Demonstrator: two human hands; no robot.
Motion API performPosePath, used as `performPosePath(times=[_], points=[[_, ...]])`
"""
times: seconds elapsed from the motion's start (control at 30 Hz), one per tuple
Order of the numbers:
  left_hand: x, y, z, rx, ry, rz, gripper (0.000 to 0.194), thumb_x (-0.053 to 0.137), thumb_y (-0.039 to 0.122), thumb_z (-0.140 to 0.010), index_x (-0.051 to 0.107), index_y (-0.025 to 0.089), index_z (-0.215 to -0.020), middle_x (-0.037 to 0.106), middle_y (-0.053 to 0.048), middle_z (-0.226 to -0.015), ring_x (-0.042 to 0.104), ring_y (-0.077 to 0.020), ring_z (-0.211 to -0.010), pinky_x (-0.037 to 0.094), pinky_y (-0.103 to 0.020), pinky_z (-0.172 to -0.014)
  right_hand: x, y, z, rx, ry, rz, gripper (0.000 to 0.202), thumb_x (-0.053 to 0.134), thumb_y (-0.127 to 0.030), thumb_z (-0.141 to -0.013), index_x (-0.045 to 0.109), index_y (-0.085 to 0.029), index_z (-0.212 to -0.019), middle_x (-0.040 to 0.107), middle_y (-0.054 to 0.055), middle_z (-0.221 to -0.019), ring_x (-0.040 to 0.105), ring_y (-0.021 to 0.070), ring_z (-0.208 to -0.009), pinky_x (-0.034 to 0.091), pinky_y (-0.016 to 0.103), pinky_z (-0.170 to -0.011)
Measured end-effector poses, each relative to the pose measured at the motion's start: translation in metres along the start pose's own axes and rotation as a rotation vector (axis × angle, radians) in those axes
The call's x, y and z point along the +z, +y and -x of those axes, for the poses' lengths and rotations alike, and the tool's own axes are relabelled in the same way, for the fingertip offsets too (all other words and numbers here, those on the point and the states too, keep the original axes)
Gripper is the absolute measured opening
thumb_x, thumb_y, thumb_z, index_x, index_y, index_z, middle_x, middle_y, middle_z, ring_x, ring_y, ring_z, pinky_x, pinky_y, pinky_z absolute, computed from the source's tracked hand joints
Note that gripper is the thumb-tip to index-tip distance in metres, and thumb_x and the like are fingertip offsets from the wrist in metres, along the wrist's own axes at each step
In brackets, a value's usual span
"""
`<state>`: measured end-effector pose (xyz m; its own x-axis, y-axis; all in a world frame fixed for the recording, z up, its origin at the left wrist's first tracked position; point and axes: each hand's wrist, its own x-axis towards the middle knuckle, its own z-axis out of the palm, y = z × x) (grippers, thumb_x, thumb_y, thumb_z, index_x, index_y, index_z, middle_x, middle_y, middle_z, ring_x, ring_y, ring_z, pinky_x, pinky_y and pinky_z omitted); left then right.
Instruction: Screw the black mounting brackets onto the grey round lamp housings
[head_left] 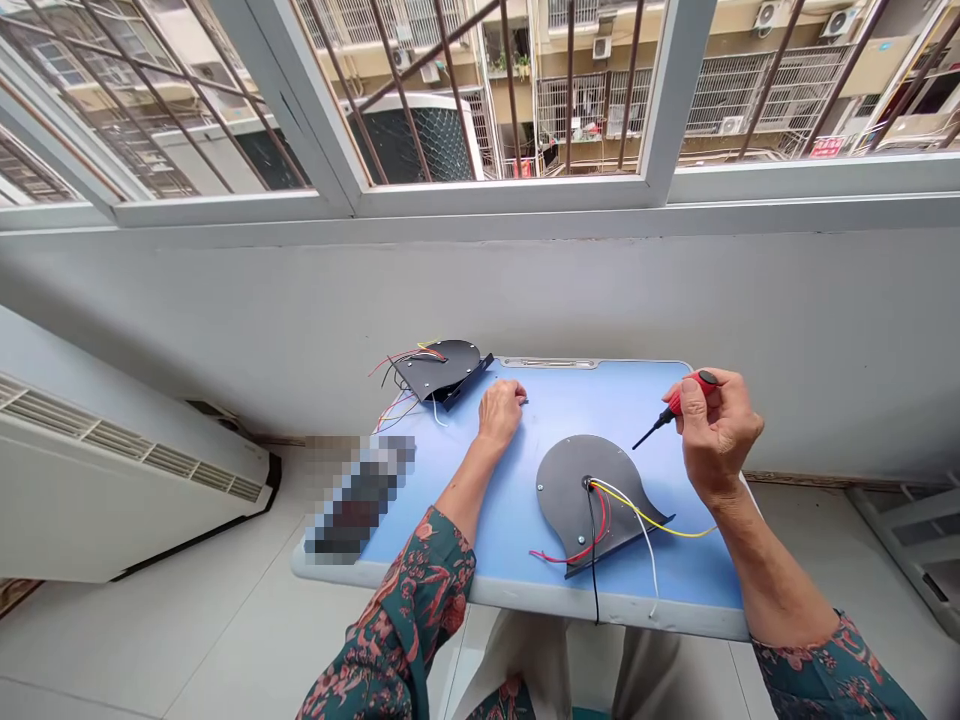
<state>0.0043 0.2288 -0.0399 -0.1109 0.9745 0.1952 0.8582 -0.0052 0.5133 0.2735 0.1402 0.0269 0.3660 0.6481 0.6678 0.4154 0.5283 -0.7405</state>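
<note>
My right hand is wrapped around the red handle of a screwdriver, raised over the table's right side with its dark shaft pointing down and left. Below and left of its tip lies a dark grey, rounded blower housing. Red, black, white and yellow wires come out of a hole in its face, and a few screw heads show on it. My left hand rests on the table between this housing and a second similar housing. Its fingers are curled together; a tiny dark thing shows at the fingertips, too small to name.
The blue folding table has a grey rim and a metal handle strip at its far edge. A pixelated dark patch covers its left side. A wall and barred window stand behind; a white appliance is at left.
</note>
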Motion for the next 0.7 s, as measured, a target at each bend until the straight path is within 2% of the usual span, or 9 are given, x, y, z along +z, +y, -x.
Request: performPosePath(times=[0.2,0.3,0.4,0.53,0.63,0.7], points=[[-0.008,0.002,-0.002,0.048,0.076,0.070,0.020,0.053,0.005,-0.092,0.070,0.016,-0.091,0.074,-0.008,-0.095,0.069,-0.0195,-0.086,0.052,-0.031,-0.081,-0.001,0.003,-0.002,-0.046,0.025,-0.003,0.017,0.062,-0.038,-0.096,0.057,-0.022,-0.096,0.069,-0.002,-0.070,0.065,0.0134,-0.055,0.046,0.026,-0.050],[-0.006,0.016,0.007,0.189,0.091,0.260,0.019,0.054,0.005,-0.090,0.068,0.017,-0.092,0.074,-0.004,-0.088,0.067,-0.0148,-0.070,0.054,-0.028,-0.073,-0.002,0.003,-0.004,-0.031,0.042,-0.013,0.019,0.061,-0.041,-0.097,0.058,-0.023,-0.096,0.069,-0.003,-0.070,0.065,0.0135,-0.056,0.046,0.025,-0.049],[0.002,0.039,0.028,0.436,0.029,0.423,0.017,0.058,0.007,-0.090,0.070,0.018,-0.095,0.075,-0.003,-0.088,0.066,-0.0130,-0.066,0.056,-0.028,-0.074,-0.003,0.001,-0.004,-0.007,0.045,-0.031,0.019,0.061,-0.042,-0.098,0.057,-0.023,-0.096,0.068,-0.003,-0.069,0.065,0.0134,-0.057,0.045,0.025,-0.048],[0.016,0.066,0.057,0.711,-0.126,0.452,0.017,0.059,0.008,-0.094,0.073,0.019,-0.097,0.076,-0.005,-0.092,0.070,-0.0157,-0.082,0.058,-0.029,-0.082,-0.002,-0.001,-0.003,-0.021,0.028,-0.085,0.015,0.061,-0.038,-0.099,0.057,-0.023,-0.096,0.067,-0.004,-0.069,0.063,0.0120,-0.055,0.046,0.025,-0.049],[0.026,0.072,0.064,0.796,-0.212,0.416,0.022,0.054,0.006,-0.096,0.073,0.018,-0.099,0.075,-0.005,-0.093,0.070,-0.0152,-0.083,0.058,-0.028,-0.081,0.000,-0.001,-0.001,-0.041,0.010,-0.106,0.013,0.061,-0.035,-0.099,0.057,-0.023,-0.097,0.067,-0.004,-0.069,0.062,0.0110,-0.055,0.046,0.024,-0.049],[0.030,0.071,0.063,0.818,-0.207,0.369,0.023,0.053,0.006,-0.097,0.073,0.018,-0.098,0.075,-0.006,-0.093,0.070,-0.0159,-0.084,0.058,-0.029,-0.081,0.001,-0.001,-0.001,-0.042,-0.004,-0.110,0.012,0.061,-0.034,-0.099,0.056,-0.024,-0.096,0.066,-0.005,-0.069,0.062,0.0108,-0.055,0.045,0.024,-0.049]])
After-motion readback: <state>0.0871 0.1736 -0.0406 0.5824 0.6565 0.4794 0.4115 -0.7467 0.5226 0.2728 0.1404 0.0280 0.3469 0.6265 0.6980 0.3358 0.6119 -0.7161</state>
